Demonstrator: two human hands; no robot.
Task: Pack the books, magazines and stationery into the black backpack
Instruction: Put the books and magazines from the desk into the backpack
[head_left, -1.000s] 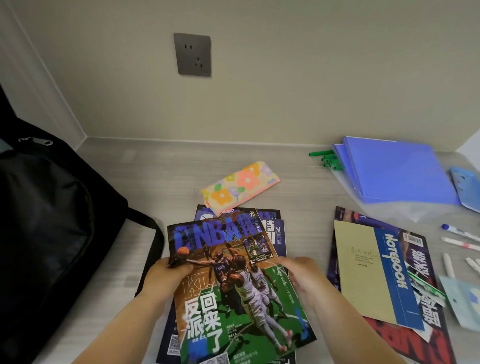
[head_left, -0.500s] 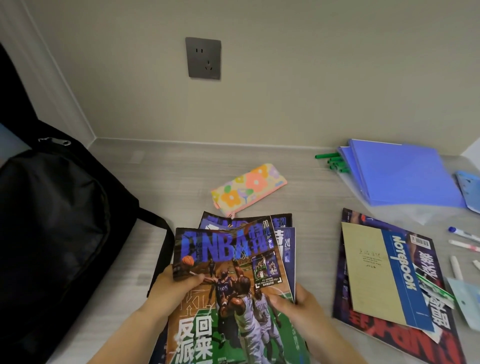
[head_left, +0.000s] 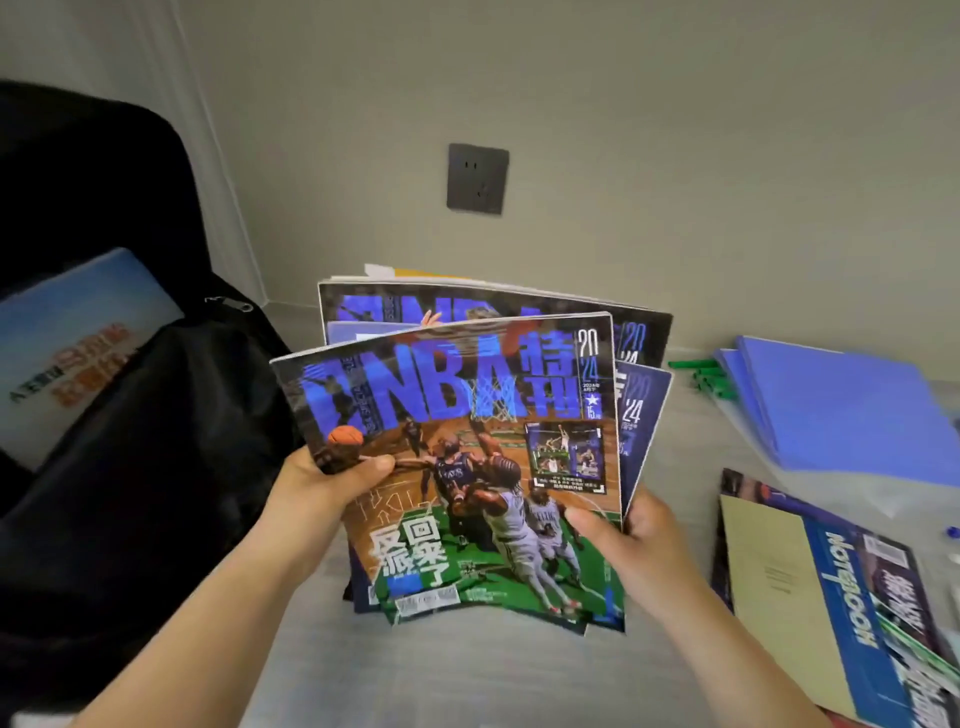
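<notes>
A fanned stack of basketball magazines (head_left: 467, 405) is held upright above the desk, covers facing me. My left hand (head_left: 322, 488) grips its left edge with the thumb on the front cover. My right hand (head_left: 634, 545) grips the lower right edge, thumb on the cover. The black backpack (head_left: 135, 467) stands at the left, its top open, with a light blue book (head_left: 67, 343) sticking out of it. The stack is just to the right of the backpack's opening.
To the right lie a yellow and blue notebook (head_left: 810, 597) on another magazine, blue folders (head_left: 841, 410) and green pens (head_left: 701, 374). A grey wall socket (head_left: 477, 179) is on the wall behind. The grey desk (head_left: 467, 675) shows below the stack.
Both hands have lifted the magazine stack off the desk and tilted it upright. The view has swung left, so the backpack's open top and the book inside now show.
</notes>
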